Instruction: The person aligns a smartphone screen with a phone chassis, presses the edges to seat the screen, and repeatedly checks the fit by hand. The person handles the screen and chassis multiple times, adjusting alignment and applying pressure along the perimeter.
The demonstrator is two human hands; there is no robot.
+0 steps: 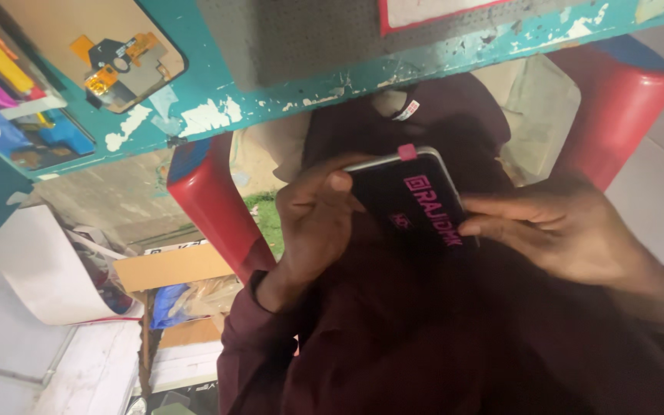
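Nearest the camera: dark maroon sleeves (393, 346) fill the lower frame. The left hand (313, 223) is closed around the left edge of a black phone (409, 204), thumb lying on its face. The right hand (570, 230) touches the phone's right edge with extended fingers; how firmly cannot be told. The phone sits centre frame, tilted, pink tab at its top. Far side: a chipped teal table edge (270, 92) on red legs (213, 207). Cardboard (170, 265) lies lower left.

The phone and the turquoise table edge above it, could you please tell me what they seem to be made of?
Phone: apparently glossy black glass or plastic with a silvery, metal-looking rim; both hands grip it. Table edge: probably painted wood or metal, since the turquoise coat is chipped to pale patches.
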